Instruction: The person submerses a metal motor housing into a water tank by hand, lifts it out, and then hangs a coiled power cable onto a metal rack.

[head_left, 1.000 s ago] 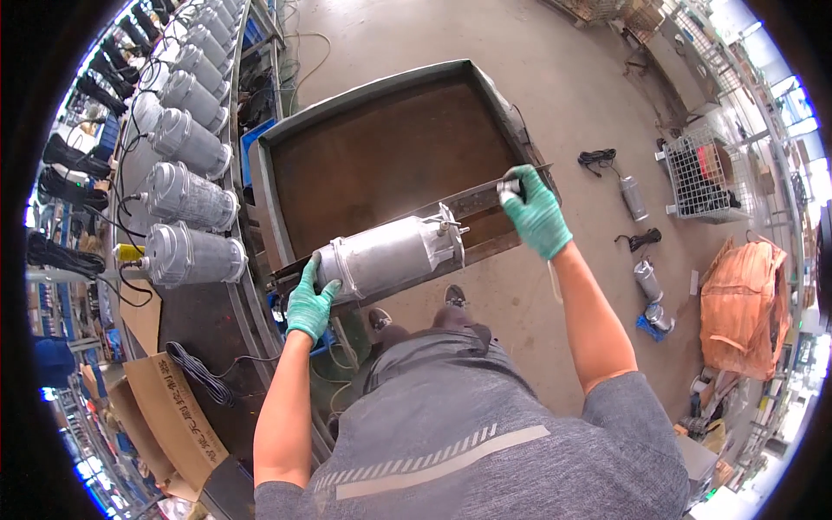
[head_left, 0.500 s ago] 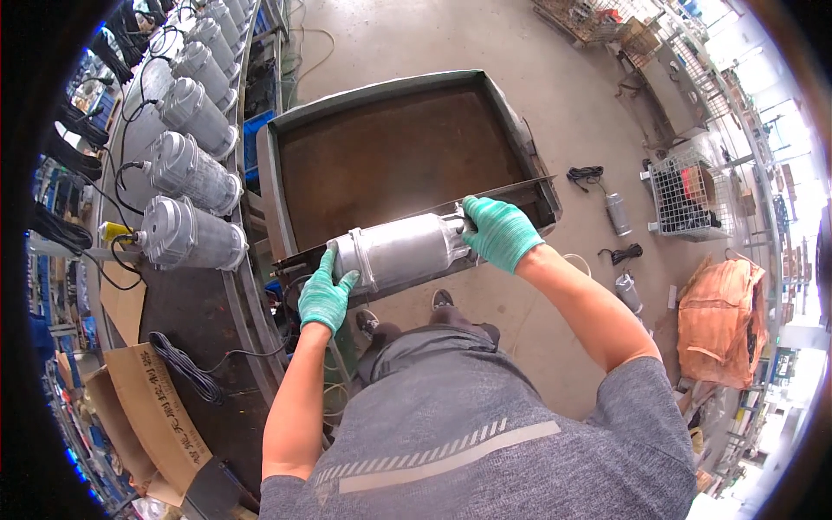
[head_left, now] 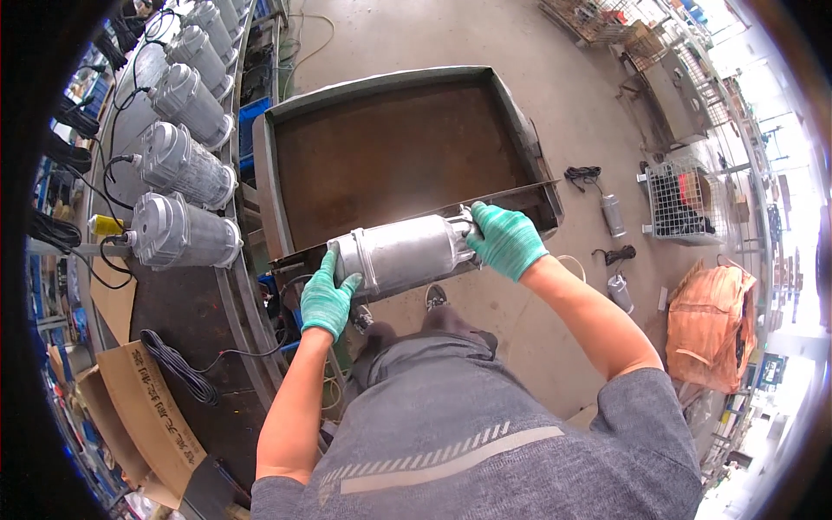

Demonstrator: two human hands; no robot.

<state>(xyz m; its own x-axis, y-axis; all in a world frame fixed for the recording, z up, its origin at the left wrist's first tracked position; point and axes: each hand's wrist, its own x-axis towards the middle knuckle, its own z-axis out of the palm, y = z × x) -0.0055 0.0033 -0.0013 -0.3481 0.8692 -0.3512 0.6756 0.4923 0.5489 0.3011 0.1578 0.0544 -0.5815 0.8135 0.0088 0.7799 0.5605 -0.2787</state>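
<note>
I hold a silver cylindrical motor housing (head_left: 403, 253) sideways in front of me, over the near edge of a big rusty metal tray (head_left: 399, 147). My left hand (head_left: 328, 296), in a green glove, grips the housing's wider left end from below. At the right end my right hand (head_left: 504, 240), also in a green glove, is closed around it. The housing lies level between the two hands.
A row of several similar silver housings (head_left: 182, 230) with black cables lies on the dark bench to my left. A coiled black cable (head_left: 178, 368) and cardboard (head_left: 143, 407) sit nearer. On the floor to the right are a wire basket (head_left: 685, 199), small cylinders and an orange sack (head_left: 711, 325).
My right hand has come in from the tray's right edge and closed on the housing's right end. The housing now sits level, held at both ends.
</note>
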